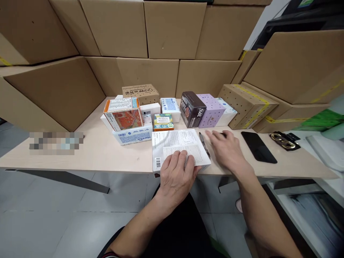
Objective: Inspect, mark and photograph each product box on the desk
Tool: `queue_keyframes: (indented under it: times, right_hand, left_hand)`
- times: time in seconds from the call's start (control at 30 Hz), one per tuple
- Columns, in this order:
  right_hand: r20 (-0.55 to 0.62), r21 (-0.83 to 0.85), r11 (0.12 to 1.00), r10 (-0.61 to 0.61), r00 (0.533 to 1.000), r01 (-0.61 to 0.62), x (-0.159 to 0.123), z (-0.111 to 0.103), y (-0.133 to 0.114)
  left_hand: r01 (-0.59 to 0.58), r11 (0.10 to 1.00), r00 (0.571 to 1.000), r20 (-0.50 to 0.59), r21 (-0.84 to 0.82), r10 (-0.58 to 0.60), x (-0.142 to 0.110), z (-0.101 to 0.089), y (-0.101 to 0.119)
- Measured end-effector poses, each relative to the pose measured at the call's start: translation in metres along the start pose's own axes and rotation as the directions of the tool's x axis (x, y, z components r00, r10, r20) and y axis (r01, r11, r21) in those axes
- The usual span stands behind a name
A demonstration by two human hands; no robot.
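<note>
A flat white printed box point(177, 138) lies near the table's front edge, with a barcode at its lower left. Over its front part is my left hand point(177, 173), fingers on the top and thumb at the front edge. To the right of the box lies a dark pen point(204, 145). Beside that pen, my right hand point(227, 148) is low on the table with bent fingers, slightly blurred. A small dark thing point(223, 134) shows between those fingers, mostly hidden, and its kind cannot be made out.
Several small boxes stand behind, among them an orange box point(125, 114), a dark brown box point(192, 109) and a purple box point(211, 111). A black phone point(258, 147) lies at the right. Cardboard cartons point(161, 32) wall the back. A blurred-out patch point(56, 143) covers something at the left.
</note>
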State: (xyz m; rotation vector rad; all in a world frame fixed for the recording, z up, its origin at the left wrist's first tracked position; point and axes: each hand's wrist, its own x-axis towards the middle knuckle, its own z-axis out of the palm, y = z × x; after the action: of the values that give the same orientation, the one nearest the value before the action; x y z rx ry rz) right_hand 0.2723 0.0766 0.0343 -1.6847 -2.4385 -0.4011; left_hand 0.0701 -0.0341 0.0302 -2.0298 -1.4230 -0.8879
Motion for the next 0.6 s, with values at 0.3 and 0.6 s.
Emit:
queue_keyframes:
  times: [0.3, 0.6]
  right_hand:
    - [0.019, 0.215, 0.867, 0.457, 0.889, -0.450, -0.069, 0.026, 0.006]
    - [0.003, 0.731, 0.569, 0.551, 0.835, -0.378, -0.070, 0.022, 0.021]
  left_hand:
    - [0.002, 1.000, 1.000, 0.009, -0.031, -0.002, 0.000, 0.001, 0.000]
    - [-0.007, 1.000, 1.000, -0.025, 0.000, 0.007, -0.002, 0.001, -0.001]
